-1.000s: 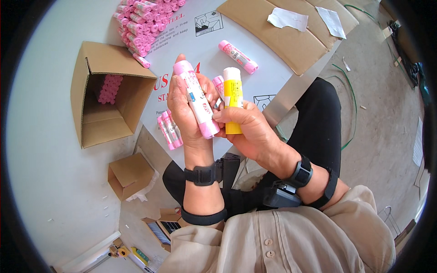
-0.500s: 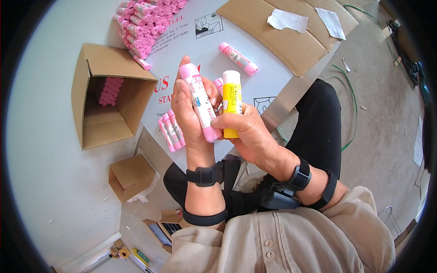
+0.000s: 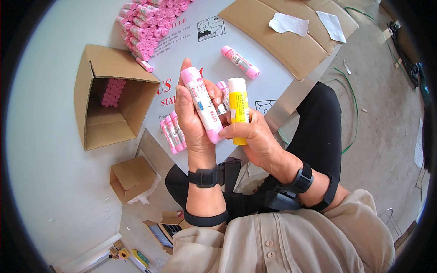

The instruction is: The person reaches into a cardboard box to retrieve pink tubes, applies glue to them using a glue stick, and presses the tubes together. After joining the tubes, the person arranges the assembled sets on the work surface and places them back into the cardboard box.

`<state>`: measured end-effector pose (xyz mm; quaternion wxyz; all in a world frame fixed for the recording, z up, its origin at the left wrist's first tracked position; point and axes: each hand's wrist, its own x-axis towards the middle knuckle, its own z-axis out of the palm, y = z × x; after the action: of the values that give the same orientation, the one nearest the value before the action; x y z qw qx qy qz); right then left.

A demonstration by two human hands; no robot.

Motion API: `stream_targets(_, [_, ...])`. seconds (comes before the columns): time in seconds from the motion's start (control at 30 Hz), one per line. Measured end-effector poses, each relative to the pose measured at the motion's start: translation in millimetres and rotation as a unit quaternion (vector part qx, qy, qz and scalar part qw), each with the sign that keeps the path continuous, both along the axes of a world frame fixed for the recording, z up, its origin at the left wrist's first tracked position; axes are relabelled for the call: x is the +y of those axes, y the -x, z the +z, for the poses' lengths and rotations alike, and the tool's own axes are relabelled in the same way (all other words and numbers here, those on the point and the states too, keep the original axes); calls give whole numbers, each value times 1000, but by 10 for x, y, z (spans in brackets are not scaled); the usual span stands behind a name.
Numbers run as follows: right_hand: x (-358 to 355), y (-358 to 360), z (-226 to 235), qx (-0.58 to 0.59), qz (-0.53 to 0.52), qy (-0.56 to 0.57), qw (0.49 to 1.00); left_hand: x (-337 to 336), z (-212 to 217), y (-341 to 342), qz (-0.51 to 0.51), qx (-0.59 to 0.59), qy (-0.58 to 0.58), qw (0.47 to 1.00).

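A pink roll with a white printed label (image 3: 203, 102) lies along the palm of my left hand (image 3: 184, 107), whose fingers curl round behind it. My right hand (image 3: 259, 141) grips a yellow glue stick with a white top (image 3: 239, 102), held upright. The right thumb presses near the lower end of the pink roll. Part of another pink roll (image 3: 222, 86) shows between the hands, behind the fingers. One more labelled pink roll (image 3: 240, 62) rests on the table beyond. Left of my left wrist, several pink rolls (image 3: 173, 132) lie side by side.
Many pink rolls (image 3: 145, 32) are piled at the table's far left. A cardboard box (image 3: 109, 125) on its side holds more rolls. Flattened cardboard (image 3: 277, 43) with torn paper (image 3: 289, 23) covers the far right of the table (image 3: 273, 82). A smaller box (image 3: 133, 177) sits lower left.
Both hands, with the pink roll and the glue stick, sit slightly lower and farther right in the view. The whole scene has shifted a little too. Both grips stay the same.
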<state>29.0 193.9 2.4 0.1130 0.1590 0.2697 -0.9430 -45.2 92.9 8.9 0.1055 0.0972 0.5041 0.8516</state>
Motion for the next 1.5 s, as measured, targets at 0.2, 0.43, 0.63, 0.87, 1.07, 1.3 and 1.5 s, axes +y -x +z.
stream_targets(0.2, [34,34,-88,-4,-9,-51,999,26,15,-12,16,1,35,999])
stream_targets(0.43, [97,91,-165,0,-49,-83,995,45,37,-37,28,28,102,994])
stream_targets(0.63, [171,187,-104,14,-100,-108,989,10,-20,-33,45,74,177,980])
stream_targets(0.87, [311,306,-77,73,-131,-138,979,52,24,-90,41,123,260,957])
stream_targets(1.07, [312,335,-18,73,-184,-178,964,93,29,-83,48,174,297,938])
stream_targets(1.3, [320,354,-34,95,-207,-262,938,86,68,-132,19,168,361,917])
stream_targets(1.5, [325,352,-55,83,-200,-280,935,93,47,-129,17,180,367,912])
